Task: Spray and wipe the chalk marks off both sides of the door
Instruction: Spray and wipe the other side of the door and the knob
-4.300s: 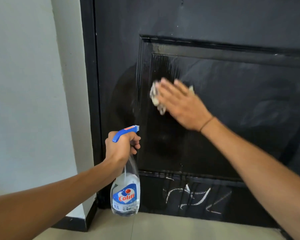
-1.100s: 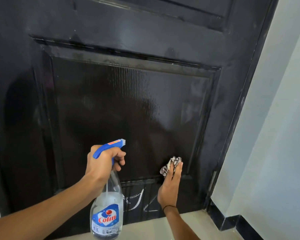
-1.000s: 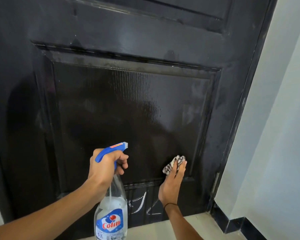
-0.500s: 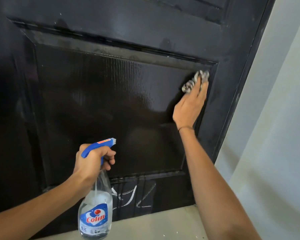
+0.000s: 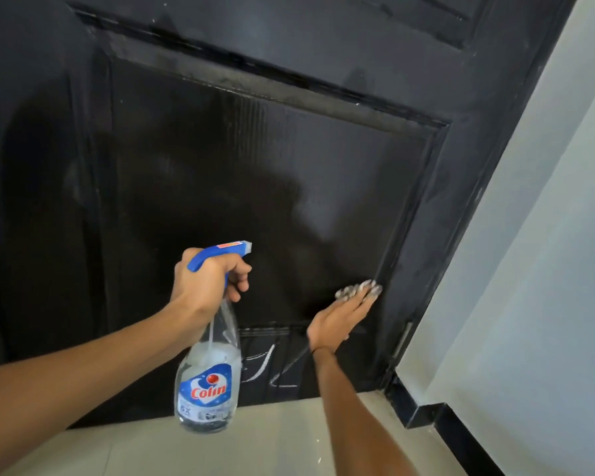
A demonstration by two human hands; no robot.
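A black panelled door (image 5: 255, 166) fills the view, its big recessed panel wet and streaked. White chalk marks (image 5: 265, 367) show on the low strip under that panel. My right hand (image 5: 337, 322) presses a grey crumpled cloth (image 5: 358, 291) flat against the panel's lower right corner, fingers straight. My left hand (image 5: 207, 280) grips the blue trigger head of a clear Colin spray bottle (image 5: 207, 389), held in the air in front of the door, nozzle pointing right.
A pale wall (image 5: 529, 269) with a black skirting (image 5: 433, 420) stands to the right of the door frame. A hinge (image 5: 403, 341) sits at the door's lower right edge. Beige floor tiles (image 5: 255, 441) lie below.
My right hand has slid the cloth from the panel's upper right corner down to its lower right corner. The left hand with the bottle has stayed in about the same place.
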